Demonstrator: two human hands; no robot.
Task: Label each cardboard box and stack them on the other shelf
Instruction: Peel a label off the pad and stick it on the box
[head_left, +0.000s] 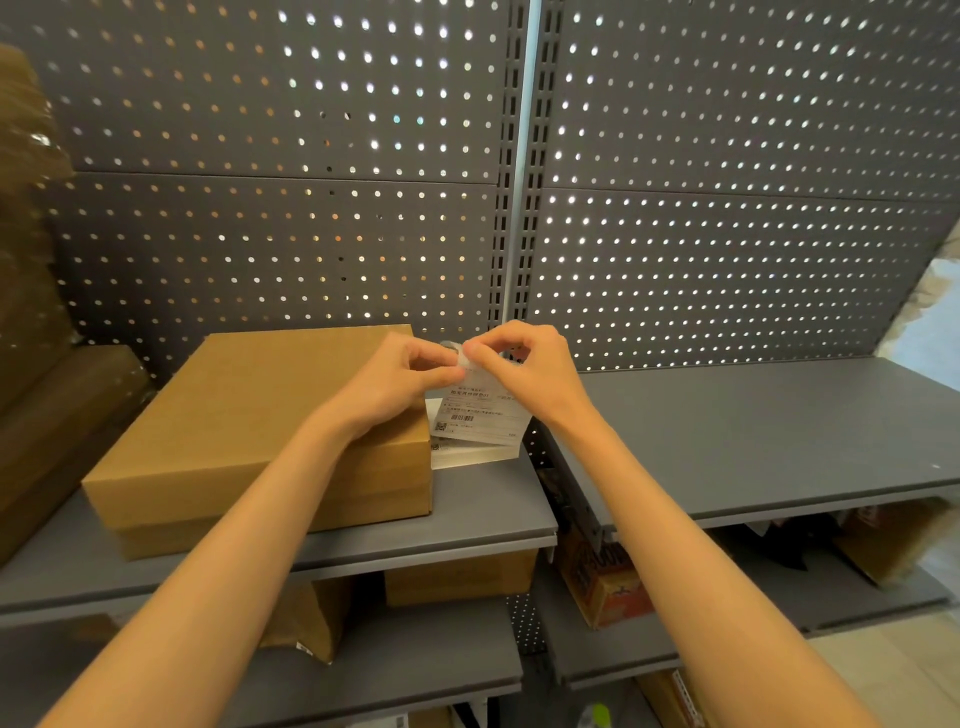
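Peeling looks to be the step in hand: the left hand (410, 374) and right hand (519, 364) both pinch the top corner of a label (480, 415), apparently parting it from its backing; more labels (470, 454) lie on the shelf (467, 519) beneath; the cardboard box (260, 415), unlabelled on top, sits at 9 o'clock of them. Next, I judge, the freed sticker must go flat onto the box; the other shelf (779, 441) waits at 3 o'clock.

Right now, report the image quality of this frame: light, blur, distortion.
Head view: warm, dim light; bright spots shine through the pegboard holes. Wide-angle bending curves the right shelf edge. The left edge is smeared and blurry. The label print is too soft to read; left hand, right hand and top cardboard box are fairly sharp.
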